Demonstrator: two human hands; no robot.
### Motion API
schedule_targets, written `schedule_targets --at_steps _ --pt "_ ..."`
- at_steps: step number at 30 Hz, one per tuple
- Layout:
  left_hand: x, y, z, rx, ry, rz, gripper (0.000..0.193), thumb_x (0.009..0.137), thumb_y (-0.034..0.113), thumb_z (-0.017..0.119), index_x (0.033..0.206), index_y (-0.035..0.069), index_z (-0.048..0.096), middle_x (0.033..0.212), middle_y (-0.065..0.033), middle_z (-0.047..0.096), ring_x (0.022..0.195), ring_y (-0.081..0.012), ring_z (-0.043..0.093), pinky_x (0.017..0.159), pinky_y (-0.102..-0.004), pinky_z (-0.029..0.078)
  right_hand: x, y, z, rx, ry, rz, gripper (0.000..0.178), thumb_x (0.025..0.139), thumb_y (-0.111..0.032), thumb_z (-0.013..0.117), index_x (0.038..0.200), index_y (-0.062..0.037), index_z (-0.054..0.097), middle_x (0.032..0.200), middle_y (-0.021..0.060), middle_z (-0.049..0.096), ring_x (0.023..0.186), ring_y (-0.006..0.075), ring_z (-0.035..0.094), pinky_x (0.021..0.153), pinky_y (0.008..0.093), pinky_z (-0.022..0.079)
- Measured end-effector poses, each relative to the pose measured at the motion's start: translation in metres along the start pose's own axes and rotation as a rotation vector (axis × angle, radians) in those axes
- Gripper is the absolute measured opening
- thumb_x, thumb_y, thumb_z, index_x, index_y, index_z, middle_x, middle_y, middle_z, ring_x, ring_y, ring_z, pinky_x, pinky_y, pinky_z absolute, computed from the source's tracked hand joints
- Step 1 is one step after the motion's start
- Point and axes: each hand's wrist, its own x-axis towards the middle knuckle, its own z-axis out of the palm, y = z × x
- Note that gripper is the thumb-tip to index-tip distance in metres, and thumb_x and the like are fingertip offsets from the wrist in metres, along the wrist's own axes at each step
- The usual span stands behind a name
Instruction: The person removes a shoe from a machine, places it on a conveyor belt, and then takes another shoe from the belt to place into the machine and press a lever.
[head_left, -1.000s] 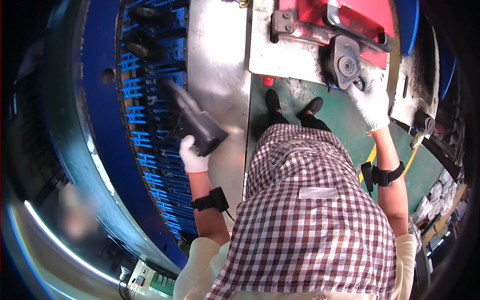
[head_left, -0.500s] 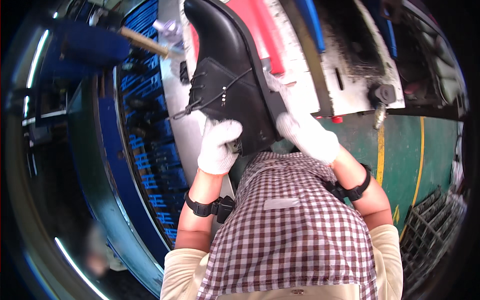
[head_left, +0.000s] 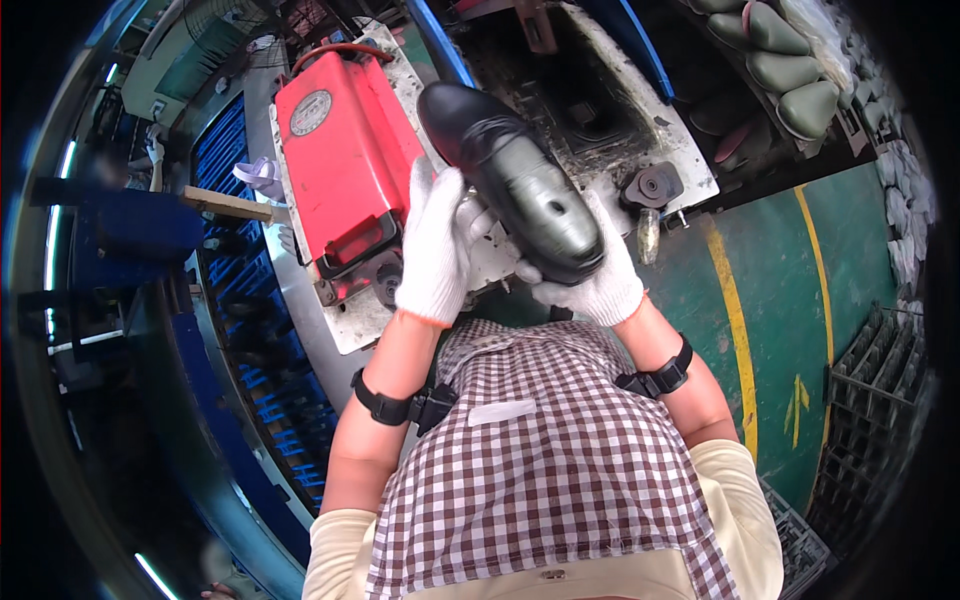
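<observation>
A black leather lace-up shoe [head_left: 465, 125] is held in the air, tilted with its toe toward the far left. A grey-green shoe last [head_left: 540, 195] with a round hole in its top fills the shoe's opening. My right hand [head_left: 605, 275], in a white knit glove, is closed around the heel end from below. Beside the shoe's left flank is my left hand [head_left: 437, 245], gloved too, with fingers apart and the thumb side toward the shoe. Whether it touches the shoe I cannot tell. The laces are hardly visible from here.
Behind my left hand a red machine cover [head_left: 345, 150] sits on a stained white machine plate [head_left: 365, 325]. A dark recess [head_left: 590, 115] lies beyond the shoe. A knob-like fitting [head_left: 652, 187] juts at the plate's right corner. Several lasts [head_left: 785, 75] stand far right, above a metal rack [head_left: 880, 370].
The shoe has turned from its laced side to show the last in its opening. My right hand stays at the heel. My left hand has come off the ankle part. The view has swung right.
</observation>
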Motion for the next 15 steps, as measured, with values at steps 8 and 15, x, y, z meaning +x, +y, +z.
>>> schedule_targets --at_steps 8,15 --pt "0.024 -0.014 0.008 0.121 -0.087 -0.157 0.030 0.101 0.020 0.065 0.128 0.011 0.057 0.117 0.0007 0.065 0.093 -0.0103 0.065 0.072 -0.0244 0.055 -0.014 -0.003 -0.015 0.782 -0.298 0.223 0.072 0.100 -0.052 0.054 0.151 -0.0038 0.041 0.127 0.0219 0.052 0.088 0.0269 0.055 0.053 0.0313 0.052" --pt "0.027 0.021 -0.002 0.286 0.043 0.151 0.083 0.093 0.015 0.068 0.160 -0.002 0.023 0.145 -0.0238 0.053 0.117 -0.0289 0.066 0.100 -0.0401 0.055 -0.004 -0.057 -0.030 -0.423 0.306 -0.232 0.070 0.101 -0.049 0.058 0.149 -0.0003 0.047 0.137 0.0188 0.063 0.122 0.0282 0.064 0.090 0.0420 0.058"
